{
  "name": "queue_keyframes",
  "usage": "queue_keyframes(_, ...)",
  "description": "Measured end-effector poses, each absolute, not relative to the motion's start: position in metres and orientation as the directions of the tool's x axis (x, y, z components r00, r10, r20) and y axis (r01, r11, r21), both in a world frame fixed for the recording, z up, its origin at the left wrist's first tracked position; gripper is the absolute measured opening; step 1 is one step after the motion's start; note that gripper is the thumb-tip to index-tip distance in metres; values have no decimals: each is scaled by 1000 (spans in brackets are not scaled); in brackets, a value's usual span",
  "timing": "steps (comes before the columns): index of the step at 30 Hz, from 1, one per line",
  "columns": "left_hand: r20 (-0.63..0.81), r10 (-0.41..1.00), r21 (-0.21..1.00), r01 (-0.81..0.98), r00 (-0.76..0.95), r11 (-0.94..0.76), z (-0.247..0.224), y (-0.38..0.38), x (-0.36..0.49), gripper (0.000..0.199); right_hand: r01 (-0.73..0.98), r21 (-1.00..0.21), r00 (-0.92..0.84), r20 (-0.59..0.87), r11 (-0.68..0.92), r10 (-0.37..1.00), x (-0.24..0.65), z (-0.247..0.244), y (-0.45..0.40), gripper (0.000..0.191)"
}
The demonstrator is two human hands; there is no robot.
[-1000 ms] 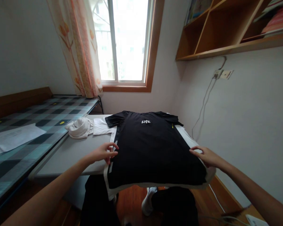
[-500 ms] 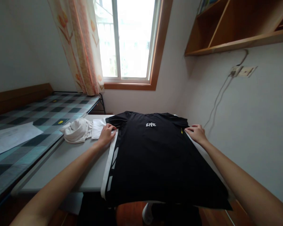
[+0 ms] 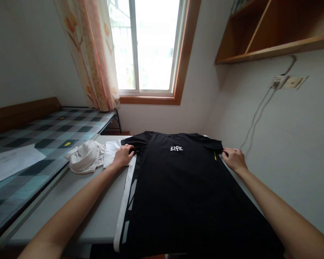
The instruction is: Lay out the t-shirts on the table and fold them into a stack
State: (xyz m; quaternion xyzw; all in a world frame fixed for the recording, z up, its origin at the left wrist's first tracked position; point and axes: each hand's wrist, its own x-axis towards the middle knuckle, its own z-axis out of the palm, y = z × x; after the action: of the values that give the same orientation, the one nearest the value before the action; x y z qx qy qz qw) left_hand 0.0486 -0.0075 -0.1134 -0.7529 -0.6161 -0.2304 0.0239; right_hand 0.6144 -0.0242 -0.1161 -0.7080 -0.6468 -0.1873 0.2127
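A black short-sleeved T-shirt [image 3: 178, 187] lies spread out over the table, its collar end toward the window. It has white lettering on the upper middle, a small yellow mark at the right and a white stripe down the left side. My left hand [image 3: 123, 155] is closed on the left sleeve's edge near the armpit. On the other side, my right hand [image 3: 235, 159] pinches the lower corner of the right sleeve. Left of my left hand are a folded white cloth [image 3: 112, 153] and a bunched white cloth [image 3: 85, 157].
The pale table [image 3: 97, 208] stands beside a bed [image 3: 78, 124] with a checked cover and a sheet of paper [image 3: 14, 162] on it. A wall [image 3: 294, 129] closes the right side, with a socket [image 3: 280, 82], a cord and a wooden shelf [image 3: 275, 45] above.
My right hand has shifted from the shirt's right side near the armpit outward to the sleeve corner. My left hand stays by the left sleeve. The view has moved slightly.
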Motion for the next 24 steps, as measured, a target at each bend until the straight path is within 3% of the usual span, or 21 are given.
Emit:
queue_keyframes(6, 347, 915, 125, 957, 205, -262, -108, -2, 54, 30, 998, -4, -58, 525, 70, 849, 612, -107, -22, 34)
queue_keyframes(10, 315, 914, 31, 959, 257, -280, -105, -1, 58, 34, 999, -3, 40, 476, -44, 878, 601, -105, -22, 41)
queue_keyframes(15, 375, 887, -45, 960, 271, -275, -106, -9, 56, 32, 979, -123, 198, 437, -160, 877, 600, -104, -18, 34)
queue_keyframes(24, 477, 856, 145, 943, 199, -300, -129, -18, 47, 29, 917, -155, 397, 421, -366, 816, 597, -108, -31, 35)
